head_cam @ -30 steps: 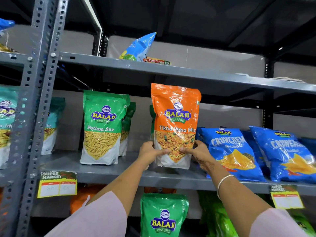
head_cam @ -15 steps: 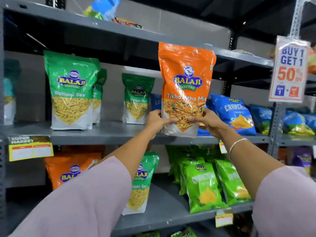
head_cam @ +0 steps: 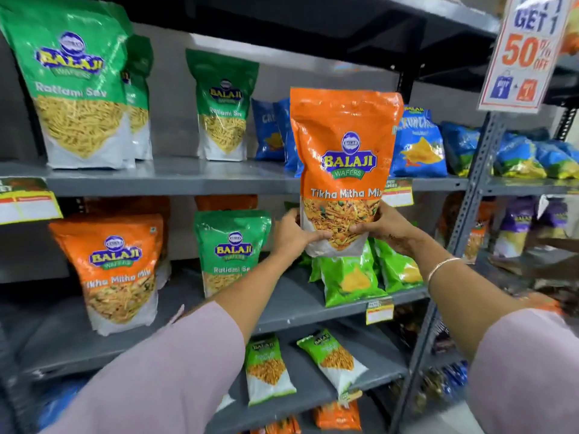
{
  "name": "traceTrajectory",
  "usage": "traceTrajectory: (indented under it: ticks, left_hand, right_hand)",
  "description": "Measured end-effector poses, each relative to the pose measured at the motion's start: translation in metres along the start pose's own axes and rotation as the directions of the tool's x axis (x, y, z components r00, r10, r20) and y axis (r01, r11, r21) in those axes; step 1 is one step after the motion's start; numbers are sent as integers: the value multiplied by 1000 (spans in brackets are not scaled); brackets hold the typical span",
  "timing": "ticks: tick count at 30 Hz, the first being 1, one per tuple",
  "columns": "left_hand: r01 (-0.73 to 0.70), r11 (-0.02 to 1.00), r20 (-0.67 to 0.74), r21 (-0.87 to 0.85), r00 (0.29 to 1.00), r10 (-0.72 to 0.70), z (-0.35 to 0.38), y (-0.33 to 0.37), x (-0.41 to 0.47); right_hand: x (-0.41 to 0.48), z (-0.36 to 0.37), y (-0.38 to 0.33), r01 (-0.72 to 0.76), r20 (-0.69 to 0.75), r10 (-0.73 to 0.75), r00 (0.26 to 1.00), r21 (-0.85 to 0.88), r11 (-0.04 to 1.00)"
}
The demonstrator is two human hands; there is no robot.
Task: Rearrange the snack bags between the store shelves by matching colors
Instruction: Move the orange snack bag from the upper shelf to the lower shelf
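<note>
An orange Tikha Mitha Mix bag (head_cam: pixel 343 145) is held upright in the air in front of the shelves. My left hand (head_cam: pixel 293 234) grips its lower left corner and my right hand (head_cam: pixel 387 230) grips its lower right. It hangs level with the edge of the upper shelf (head_cam: pixel 175 180). On the shelf below (head_cam: pixel 291 303) stand another orange Tikha Mitha Mix bag (head_cam: pixel 114 270) at the left and a green Ratlami Sev bag (head_cam: pixel 230 250) next to it. Green Ratlami Sev bags (head_cam: pixel 73 86) (head_cam: pixel 222 104) stand on the upper shelf.
Blue Crunchem bags (head_cam: pixel 418 142) line the upper shelf's right part. Light green chip bags (head_cam: pixel 349 278) stand under my hands. Small green bags (head_cam: pixel 333 358) lie on the lowest shelf. A sale sign (head_cam: pixel 524 51) hangs on the upright post (head_cam: pixel 470 195) at the right.
The orange bag has come off the upper shelf and moved down and toward me, both hands still on it. My view has tilted down and right, showing the lower shelves.
</note>
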State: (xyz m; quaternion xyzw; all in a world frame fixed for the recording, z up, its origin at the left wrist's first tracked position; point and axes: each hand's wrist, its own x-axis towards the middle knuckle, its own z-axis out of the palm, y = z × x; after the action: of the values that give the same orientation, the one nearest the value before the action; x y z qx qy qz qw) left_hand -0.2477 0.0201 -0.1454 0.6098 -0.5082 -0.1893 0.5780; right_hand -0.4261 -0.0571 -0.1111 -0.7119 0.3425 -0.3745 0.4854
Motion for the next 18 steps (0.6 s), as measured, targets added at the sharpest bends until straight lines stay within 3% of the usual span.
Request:
traceTrajectory:
  ticks: [8, 18]
  left_hand:
    - [193, 977, 94, 94, 975, -201, 15, -79, -20]
    - [340, 921, 46, 190, 934, -355, 25, -156, 3]
  right_hand:
    - [-3, 37, 86, -145, 13, 146, 989, -24, 989]
    - [52, 71, 178, -267, 81, 267, 960, -10, 964]
